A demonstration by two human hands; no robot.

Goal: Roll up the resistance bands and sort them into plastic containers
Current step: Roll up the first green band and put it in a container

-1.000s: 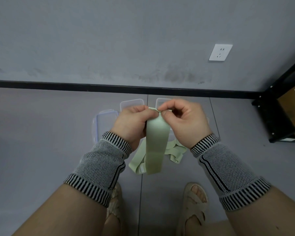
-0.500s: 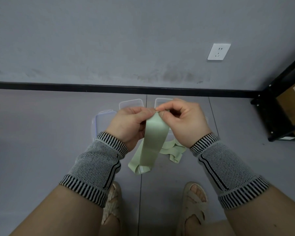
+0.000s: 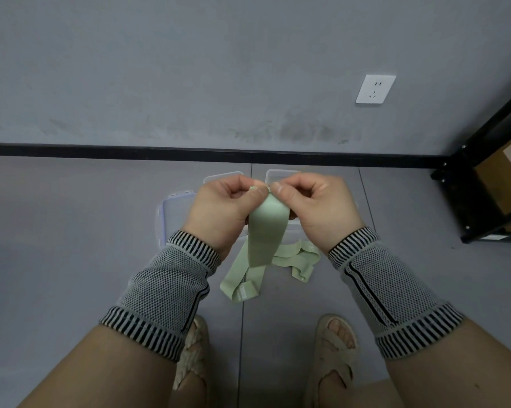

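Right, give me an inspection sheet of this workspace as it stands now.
Surface: grey tiled floor, seams visible, scuffed wall behind.
Job's things: pale green resistance band held up by its top end, tail hanging down; second green band lying loose on the floor; clear plastic containers on the floor beyond the hands, partly hidden.
Clutter: nothing seen.
Grips: left hand and right hand both pinch the band's top edge, thumbs close together.
Cables: nothing seen.
Surroundings: white wall socket, black skirting strip, black shelf frame with a cardboard box at right; sandalled feet below.
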